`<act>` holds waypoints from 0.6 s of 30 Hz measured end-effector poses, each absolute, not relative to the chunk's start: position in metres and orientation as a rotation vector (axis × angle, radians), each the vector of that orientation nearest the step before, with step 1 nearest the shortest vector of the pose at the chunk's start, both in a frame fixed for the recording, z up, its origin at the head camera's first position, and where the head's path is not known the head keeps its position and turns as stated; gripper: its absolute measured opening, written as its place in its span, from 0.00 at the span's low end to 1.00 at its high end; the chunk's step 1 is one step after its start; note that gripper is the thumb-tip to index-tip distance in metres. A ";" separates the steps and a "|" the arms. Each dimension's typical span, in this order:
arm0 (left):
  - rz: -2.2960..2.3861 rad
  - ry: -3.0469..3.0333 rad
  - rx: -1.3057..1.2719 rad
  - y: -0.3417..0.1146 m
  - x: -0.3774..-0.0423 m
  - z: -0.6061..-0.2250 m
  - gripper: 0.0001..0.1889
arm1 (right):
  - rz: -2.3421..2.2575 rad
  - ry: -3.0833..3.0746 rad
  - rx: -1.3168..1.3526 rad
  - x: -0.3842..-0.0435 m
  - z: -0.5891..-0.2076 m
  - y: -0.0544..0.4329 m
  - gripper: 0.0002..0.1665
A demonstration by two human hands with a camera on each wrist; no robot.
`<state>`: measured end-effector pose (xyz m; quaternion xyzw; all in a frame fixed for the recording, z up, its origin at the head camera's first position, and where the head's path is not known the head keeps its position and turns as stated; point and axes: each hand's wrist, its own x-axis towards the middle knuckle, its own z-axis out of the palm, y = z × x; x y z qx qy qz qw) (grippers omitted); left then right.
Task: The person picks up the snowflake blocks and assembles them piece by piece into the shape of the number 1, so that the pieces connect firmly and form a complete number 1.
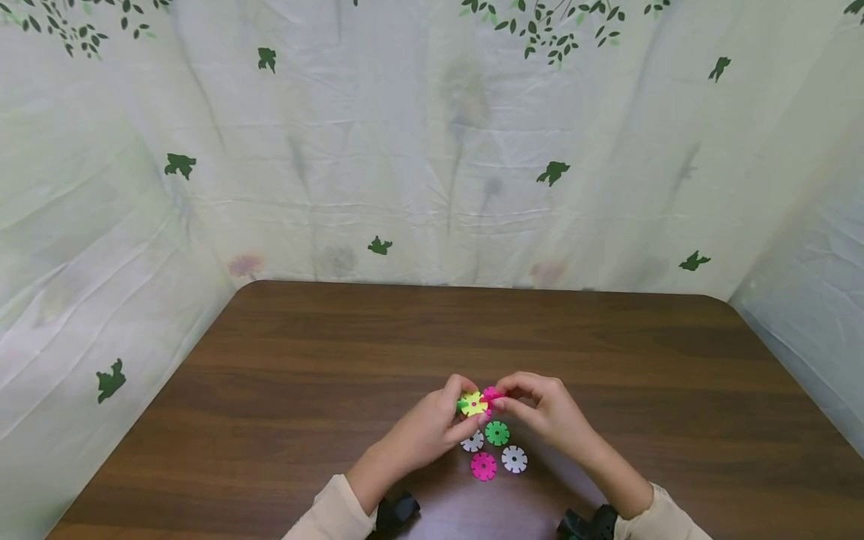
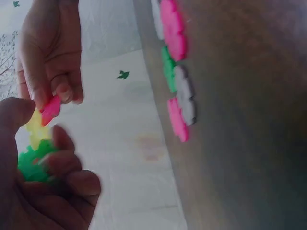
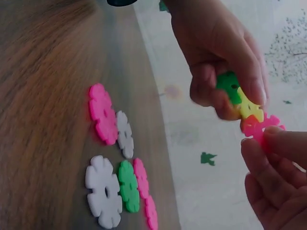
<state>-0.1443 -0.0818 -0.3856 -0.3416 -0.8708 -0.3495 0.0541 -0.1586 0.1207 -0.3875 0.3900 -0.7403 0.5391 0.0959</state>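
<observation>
My left hand [image 1: 425, 427] grips a yellow notched flower-shaped disc [image 1: 474, 404] and a green one [image 3: 227, 87] that meets it at an angle. From the other side, my right hand [image 1: 556, 412] pinches a pink notched disc [image 3: 261, 125] between thumb and fingertips. This pink disc touches the yellow one at its edge; how deeply they are slotted cannot be told. In the left wrist view, fingers partly cover the green disc [image 2: 36, 160]. Both hands are above the table, just beyond the loose discs.
On the brown wooden table [image 1: 304, 375] lie a green disc [image 1: 497, 433], a white disc [image 1: 514, 459], a second white disc [image 1: 472, 442] and a pink disc [image 1: 483, 466]. Another pink disc [image 3: 151, 213] lies near them. A patterned white curtain [image 1: 405, 150] hangs behind the table.
</observation>
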 end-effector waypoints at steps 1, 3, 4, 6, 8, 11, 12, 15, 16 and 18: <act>-1.050 -2.656 -1.030 -0.083 -0.144 -0.384 0.16 | 1.635 -2.220 1.132 -0.159 -0.388 0.121 0.08; -1.015 -2.669 -1.014 -0.084 -0.145 -0.381 0.16 | 1.730 -2.284 1.074 -0.159 -0.388 0.121 0.06; -0.993 -2.665 -1.010 -0.085 -0.145 -0.380 0.17 | 1.787 -2.314 1.042 -0.158 -0.387 0.121 0.05; -0.957 -2.642 -1.005 -0.087 -0.145 -0.378 0.19 | 1.887 -2.364 0.979 -0.158 -0.385 0.122 0.05; -0.927 -2.600 -1.014 -0.088 -0.146 -0.378 0.21 | 1.983 -2.388 0.936 -0.157 -0.384 0.122 0.07; -0.868 -2.501 -1.055 -0.086 -0.146 -0.381 0.26 | 2.081 -2.403 0.895 -0.156 -0.383 0.123 0.10; -0.840 -2.459 -1.069 -0.085 -0.145 -0.382 0.27 | 2.095 -2.410 0.886 -0.156 -0.383 0.122 0.11; -0.765 -2.333 -1.095 -0.080 -0.145 -0.387 0.26 | 2.129 -2.431 0.863 -0.155 -0.383 0.121 0.11; -0.750 -2.294 -1.097 -0.078 -0.145 -0.389 0.25 | 2.134 -2.437 0.859 -0.154 -0.383 0.120 0.12; -0.732 -2.243 -1.093 -0.077 -0.145 -0.391 0.22 | 2.136 -2.440 0.859 -0.153 -0.383 0.120 0.12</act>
